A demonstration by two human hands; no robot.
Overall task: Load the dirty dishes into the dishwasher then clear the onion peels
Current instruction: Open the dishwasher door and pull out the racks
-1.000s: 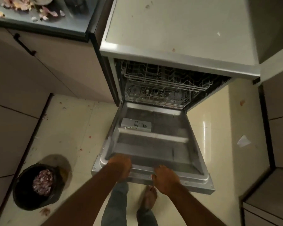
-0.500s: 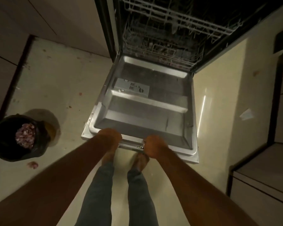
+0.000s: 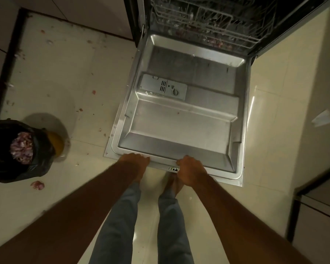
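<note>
Your left hand (image 3: 135,161) and right hand (image 3: 191,170) both sat on the near edge of the dishwasher door (image 3: 181,128), which lay folded down flat over the floor (image 3: 69,77). The left hand gripped the rim near its left corner, fingers curled over the lip. The right hand gripped the same rim close to the middle, knuckles up, just beside the small latch (image 3: 175,169). The two hands were apart, with a bare stretch of rim between them.

On the door's inner steel face, the detergent box (image 3: 163,89) sat left of centre, its round knob toward the right. Beyond the far end of the door, the lower rack (image 3: 213,25) showed inside the dark tub; what lay in it was too dim to tell.

At the far left of the floor stood a bin (image 3: 13,151) lined with a black bag, well apart from the door, with a heap of onion peels (image 3: 21,147) inside it. A loose peel (image 3: 38,185) lay on the floor just near of the bin, and small scraps were scattered over the tiles between the bin and the door. A scrap of paper (image 3: 322,119) lay on the floor to the right of the door. Your legs and bare feet stood below the door's near edge.
</note>
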